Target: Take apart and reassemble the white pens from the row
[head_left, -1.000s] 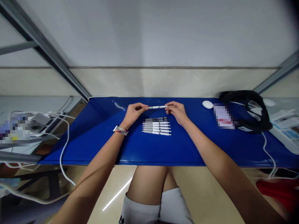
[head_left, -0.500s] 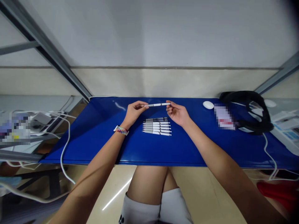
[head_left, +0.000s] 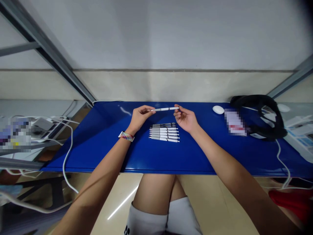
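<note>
A white ballpoint pen [head_left: 165, 109] with a grey grip is held level between my two hands, above the far part of the blue table. Its tip end sits in the pinched fingers of my left hand [head_left: 142, 116], which has a colourful woven band on the wrist. At the other end, the fingers of my right hand [head_left: 185, 118] close on the pen's push-button end. Below the held pen, several similar pens [head_left: 164, 133] lie side by side in a neat row, tips to the left; those at the far end of the row look darker.
The blue table [head_left: 151, 158] meets the wall at the back. On its right are a white oval object [head_left: 218, 110], a blurred-out packet [head_left: 235, 122] and a black headband-like strap [head_left: 276, 114] with a cable. A white cable [head_left: 66, 156] hangs over the left edge, beside a metal frame post.
The pen and both hands stay almost where they were. The right fingertips have shifted slightly at the pen's button end, and the view has moved a touch.
</note>
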{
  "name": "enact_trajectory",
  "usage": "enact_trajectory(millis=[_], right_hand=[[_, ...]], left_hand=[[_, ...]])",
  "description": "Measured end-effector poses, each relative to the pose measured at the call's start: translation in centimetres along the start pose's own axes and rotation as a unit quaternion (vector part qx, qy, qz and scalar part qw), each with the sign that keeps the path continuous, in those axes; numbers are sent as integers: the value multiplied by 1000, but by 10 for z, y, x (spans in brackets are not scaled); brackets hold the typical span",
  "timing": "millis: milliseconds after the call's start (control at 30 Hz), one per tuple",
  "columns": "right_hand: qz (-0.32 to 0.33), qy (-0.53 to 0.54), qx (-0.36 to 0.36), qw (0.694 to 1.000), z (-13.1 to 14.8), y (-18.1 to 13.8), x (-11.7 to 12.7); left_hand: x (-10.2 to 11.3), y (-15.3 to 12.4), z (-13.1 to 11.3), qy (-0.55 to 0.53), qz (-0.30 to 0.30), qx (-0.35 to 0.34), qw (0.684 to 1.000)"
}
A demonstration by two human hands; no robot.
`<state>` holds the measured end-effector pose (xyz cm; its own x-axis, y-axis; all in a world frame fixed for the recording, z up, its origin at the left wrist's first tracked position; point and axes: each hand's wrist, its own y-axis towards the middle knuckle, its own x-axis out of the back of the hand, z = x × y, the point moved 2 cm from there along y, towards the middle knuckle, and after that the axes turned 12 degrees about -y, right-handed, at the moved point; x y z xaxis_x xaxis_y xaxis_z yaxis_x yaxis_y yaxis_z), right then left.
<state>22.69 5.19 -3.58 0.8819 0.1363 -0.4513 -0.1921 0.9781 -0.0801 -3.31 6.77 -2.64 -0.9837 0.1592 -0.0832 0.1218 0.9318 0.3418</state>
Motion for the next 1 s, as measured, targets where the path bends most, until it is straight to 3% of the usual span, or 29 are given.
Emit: enact_trajectory(millis=[633,1000], right_hand=[[-18,-33,30,999,-3,3,-1],[5,-18,37,999,-3,3,1]], left_hand=[[-3,-2,-3,-4,11,8,1000],[-2,-1,-1,-3,2,7,1000]])
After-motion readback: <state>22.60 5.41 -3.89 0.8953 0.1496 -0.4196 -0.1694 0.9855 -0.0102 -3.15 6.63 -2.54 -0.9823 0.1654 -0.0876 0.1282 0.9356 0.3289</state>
